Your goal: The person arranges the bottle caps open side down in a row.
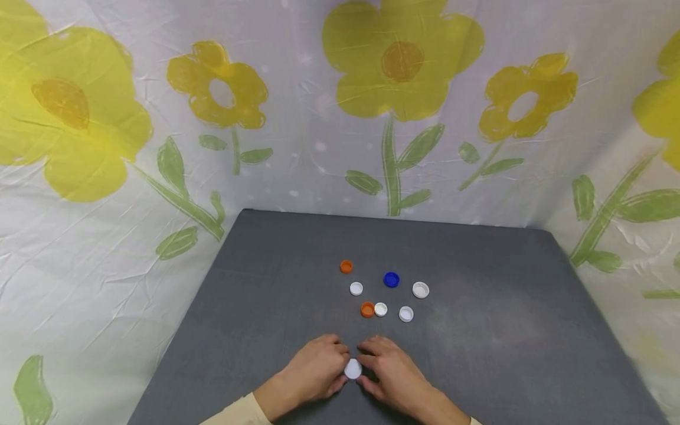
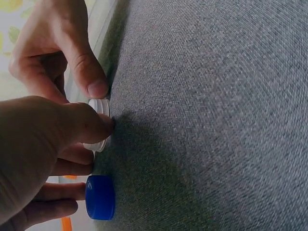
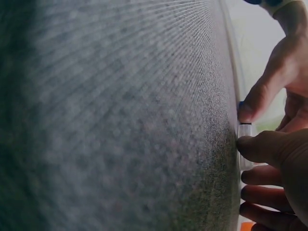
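A round white bottle cap [image 1: 353, 369] lies between the two hands near the front of the grey table. My left hand [image 1: 320, 367] pinches it from the left, its thumb [image 2: 98, 126] crossing the cap's side. From the right, my right hand [image 1: 392, 373] grips the same cap with thumb and fingertips. Seen from the right wrist, the cap [image 3: 245, 129] looks partly see-through, with the right thumb [image 3: 255, 147] over it. A blue bottle cap [image 2: 100, 197] stands by the left hand's other fingertips in the left wrist view; that hand hides it in the head view.
Farther back on the grey table [image 1: 478, 354] lie several loose caps: an orange one [image 1: 346, 267], a second blue one [image 1: 391, 280], a larger white one [image 1: 421, 290], and another orange one [image 1: 367, 309] touching a small white one [image 1: 381, 309]. Flowered cloth [image 1: 297, 147] surrounds the table.
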The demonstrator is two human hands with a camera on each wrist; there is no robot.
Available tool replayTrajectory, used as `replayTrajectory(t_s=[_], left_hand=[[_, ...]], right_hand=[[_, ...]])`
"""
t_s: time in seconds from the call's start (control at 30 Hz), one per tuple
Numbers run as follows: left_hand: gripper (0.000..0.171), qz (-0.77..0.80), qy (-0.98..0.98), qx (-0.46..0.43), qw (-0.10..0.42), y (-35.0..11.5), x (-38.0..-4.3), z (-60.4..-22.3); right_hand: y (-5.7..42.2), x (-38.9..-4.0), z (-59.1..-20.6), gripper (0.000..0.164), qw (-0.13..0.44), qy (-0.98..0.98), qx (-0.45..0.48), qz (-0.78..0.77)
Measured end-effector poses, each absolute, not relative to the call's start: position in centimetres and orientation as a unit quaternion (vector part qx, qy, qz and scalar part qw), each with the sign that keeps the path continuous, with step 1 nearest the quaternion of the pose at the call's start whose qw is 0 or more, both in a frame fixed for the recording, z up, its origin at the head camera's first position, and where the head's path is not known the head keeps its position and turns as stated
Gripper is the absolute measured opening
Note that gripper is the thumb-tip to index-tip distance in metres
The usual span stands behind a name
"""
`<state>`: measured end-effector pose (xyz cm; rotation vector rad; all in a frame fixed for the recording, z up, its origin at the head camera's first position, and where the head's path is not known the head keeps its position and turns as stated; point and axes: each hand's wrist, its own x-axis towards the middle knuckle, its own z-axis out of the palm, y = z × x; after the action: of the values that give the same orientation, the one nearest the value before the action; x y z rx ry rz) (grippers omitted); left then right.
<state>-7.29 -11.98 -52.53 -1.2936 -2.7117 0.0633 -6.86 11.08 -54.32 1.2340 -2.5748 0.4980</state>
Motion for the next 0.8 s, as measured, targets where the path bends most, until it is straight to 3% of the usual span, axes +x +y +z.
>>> replayTrajectory(t_s=[0.3,0.8], left_hand=[[0.039,-0.016,-0.916,-0.398,0.053,-12.6,-8.5,-51.6],[0.045,-0.04,-0.912,-0.38,0.148,-11.6,-12.7,-49.1]], right_hand=[[11.9,-7.6,-53.2,0.037,0.109,-0.89,0.404,0.182],[14.1,-12.6,-50.6,0.043,0.172,-0.884,0.403,0.161]])
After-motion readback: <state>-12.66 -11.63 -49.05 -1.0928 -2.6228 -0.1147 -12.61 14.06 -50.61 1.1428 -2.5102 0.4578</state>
